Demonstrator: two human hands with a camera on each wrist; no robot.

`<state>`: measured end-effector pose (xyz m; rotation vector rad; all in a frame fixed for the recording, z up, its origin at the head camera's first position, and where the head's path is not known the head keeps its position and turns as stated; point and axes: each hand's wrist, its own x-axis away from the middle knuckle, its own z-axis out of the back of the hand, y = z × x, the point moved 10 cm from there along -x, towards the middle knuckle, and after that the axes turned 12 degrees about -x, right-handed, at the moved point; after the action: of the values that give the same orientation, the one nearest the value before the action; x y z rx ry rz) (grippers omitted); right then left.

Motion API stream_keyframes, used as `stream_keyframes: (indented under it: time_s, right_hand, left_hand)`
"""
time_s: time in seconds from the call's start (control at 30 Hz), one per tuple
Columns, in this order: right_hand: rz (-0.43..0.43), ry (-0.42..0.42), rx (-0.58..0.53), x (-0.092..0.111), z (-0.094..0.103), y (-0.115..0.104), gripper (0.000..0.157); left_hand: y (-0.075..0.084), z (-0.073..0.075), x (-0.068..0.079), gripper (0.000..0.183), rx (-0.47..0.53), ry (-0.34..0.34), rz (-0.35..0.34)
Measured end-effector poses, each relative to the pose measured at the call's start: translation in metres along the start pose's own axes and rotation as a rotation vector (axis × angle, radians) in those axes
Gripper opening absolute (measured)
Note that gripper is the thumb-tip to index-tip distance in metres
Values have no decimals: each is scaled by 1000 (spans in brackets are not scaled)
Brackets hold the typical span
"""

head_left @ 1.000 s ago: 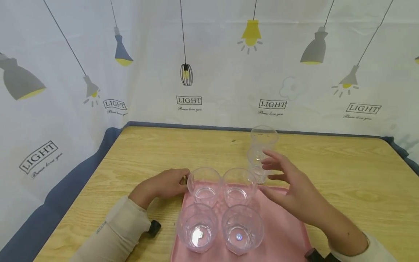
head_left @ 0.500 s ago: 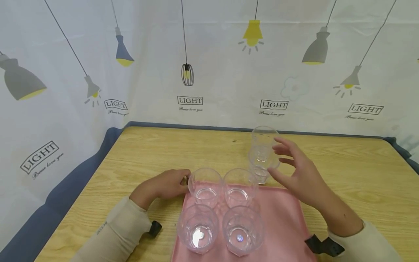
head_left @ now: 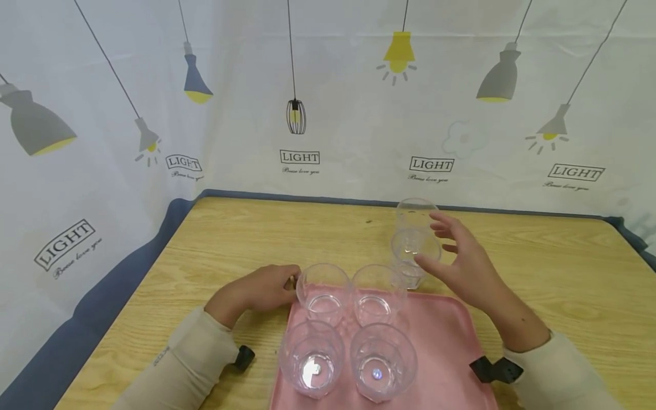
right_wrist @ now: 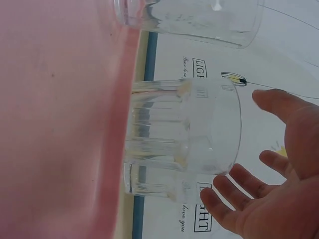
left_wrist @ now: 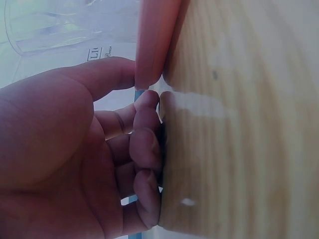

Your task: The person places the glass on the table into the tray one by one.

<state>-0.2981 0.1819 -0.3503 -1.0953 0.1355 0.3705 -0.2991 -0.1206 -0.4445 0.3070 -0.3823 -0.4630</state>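
Note:
Several clear plastic cups stand upright on a pink tray (head_left: 441,353), among them a front-right cup (head_left: 384,364) and a back-left cup (head_left: 323,290). My left hand (head_left: 266,287) holds the tray's far left corner; in the left wrist view its thumb (left_wrist: 112,74) touches the rim and the other fingers curl low by the tabletop. Just beyond the tray's back edge stands another clear cup (right_wrist: 209,124). My right hand (head_left: 468,267) is right beside that cup, fingers spread and nothing in its grasp. A further cup (head_left: 416,210) stands behind, partly hidden.
The tray lies on a wooden table (head_left: 246,228). A white curtain (head_left: 348,102) printed with lamps hangs behind the table and along its left side. The tray's right part, beside the cups, shows bare pink surface.
My right hand has moved away from above the tray's back edge, right and back, to the near cup's right side. The left hand stays at the tray corner.

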Motion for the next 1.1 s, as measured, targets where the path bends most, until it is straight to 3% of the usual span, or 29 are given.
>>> stream_keyframes:
  time_s: [1.1]
  right_hand:
    - [-69,-89,16,-2,-15,11,86]
  left_hand:
    - [5,3,2,11,-27,-6,-2]
